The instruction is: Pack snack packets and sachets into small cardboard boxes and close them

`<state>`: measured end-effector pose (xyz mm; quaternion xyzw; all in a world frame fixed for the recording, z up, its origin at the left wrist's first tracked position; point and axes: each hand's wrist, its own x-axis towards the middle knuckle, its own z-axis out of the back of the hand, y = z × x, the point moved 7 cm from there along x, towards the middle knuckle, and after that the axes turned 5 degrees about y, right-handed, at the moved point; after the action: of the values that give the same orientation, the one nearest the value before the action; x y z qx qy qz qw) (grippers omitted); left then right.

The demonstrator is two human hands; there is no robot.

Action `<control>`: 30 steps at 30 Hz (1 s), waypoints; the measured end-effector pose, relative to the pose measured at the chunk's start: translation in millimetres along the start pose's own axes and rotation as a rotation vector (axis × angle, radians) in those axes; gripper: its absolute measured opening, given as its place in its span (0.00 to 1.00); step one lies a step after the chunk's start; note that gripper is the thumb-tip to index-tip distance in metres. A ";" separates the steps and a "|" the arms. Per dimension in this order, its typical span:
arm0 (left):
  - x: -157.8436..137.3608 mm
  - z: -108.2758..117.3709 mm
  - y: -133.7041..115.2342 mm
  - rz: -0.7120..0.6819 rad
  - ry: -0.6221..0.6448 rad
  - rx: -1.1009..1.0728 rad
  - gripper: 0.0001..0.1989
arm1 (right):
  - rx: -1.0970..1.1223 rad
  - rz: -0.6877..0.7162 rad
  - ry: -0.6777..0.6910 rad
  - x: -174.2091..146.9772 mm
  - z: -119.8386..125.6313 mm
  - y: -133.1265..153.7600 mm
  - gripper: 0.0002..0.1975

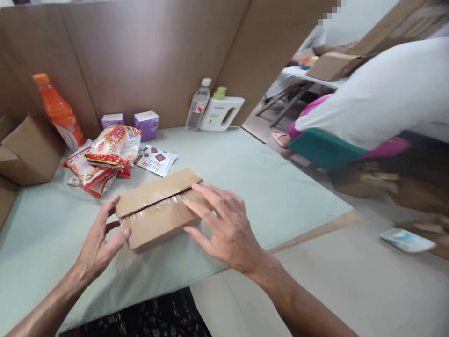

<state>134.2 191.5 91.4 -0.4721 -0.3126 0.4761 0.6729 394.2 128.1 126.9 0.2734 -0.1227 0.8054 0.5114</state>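
Note:
A small closed cardboard box [159, 224] rests on the cloth-covered table in front of me. Clear tape lies over its top, and a dark gap runs along the seam between the flaps. My left hand [105, 234] grips the box's left end, thumb on the near corner and fingers round the far side. At the opposite end, my right hand [222, 224] holds the box with bent fingers on the top and the thumb low at the front. Just behind the box lies a white "Super Meal" sachet [156, 160].
Red-and-clear food packets [105, 159] are piled left of the sachet. Behind stand an orange drink bottle [59, 112], two purple packs [146, 125], a water bottle [198, 105] and a white jug [220, 112]. An open carton [33, 150] stands left; a seated person [379, 93] is at right.

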 end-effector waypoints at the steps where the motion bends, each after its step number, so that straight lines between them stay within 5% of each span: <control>1: 12.5 -10.7 -5.1 -0.024 0.046 -0.008 0.41 | -0.017 -0.003 0.047 -2.4 1.9 -10.1 0.28; 4: 42.7 -38.9 -16.2 -0.103 0.144 -0.025 0.41 | -0.069 0.002 0.187 -6.4 5.2 -38.0 0.38; 9: 89.5 -80.6 -31.6 -0.198 0.267 -0.030 0.40 | -0.127 -0.023 0.319 -7.7 8.0 -66.3 0.39; 16: 153.2 -142.4 -31.0 -0.239 0.298 0.028 0.37 | -0.347 -0.256 0.267 -16.7 9.8 -105.8 0.32; 20: 133.8 -162.8 0.6 -0.258 0.357 0.141 0.36 | -0.453 -0.484 0.264 -14.3 5.3 -157.7 0.30; 24: 94.9 -160.2 27.4 -0.348 0.416 0.292 0.26 | -0.551 -0.726 0.323 2.8 -8.9 -228.1 0.31; 30: 68.1 -155.7 32.1 -0.537 0.379 0.524 0.17 | -0.596 -0.928 0.358 39.0 -32.6 -330.2 0.30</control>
<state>282.5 205.8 3.6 -0.2660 -0.1633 0.2521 0.9160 665.4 320.6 95.2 0.0022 -0.1230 0.4610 0.8788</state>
